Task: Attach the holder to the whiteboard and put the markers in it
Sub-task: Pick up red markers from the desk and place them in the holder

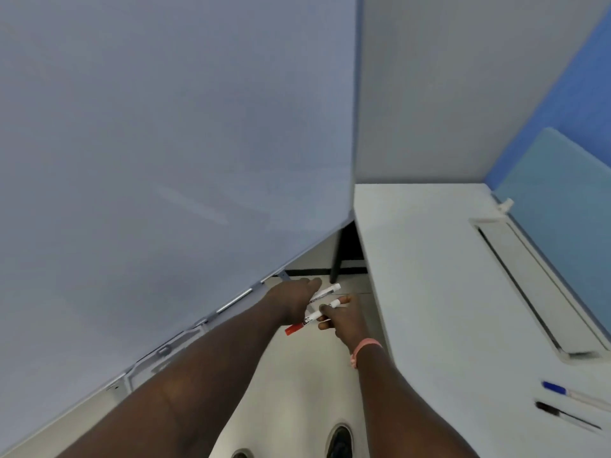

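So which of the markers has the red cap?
The red-capped marker in the right hand, down by the whiteboard's bottom edge. The two on the desk have a blue cap and a black cap; the left hand's marker shows only white.

— What finishes do you see?
— I see a smooth, faintly glossy whiteboard [172, 133] with a metal-looking bottom rail [231, 304].
— And the markers?
— Glossy plastic red-capped marker [302, 322]; the desk [429, 276] looks matt.
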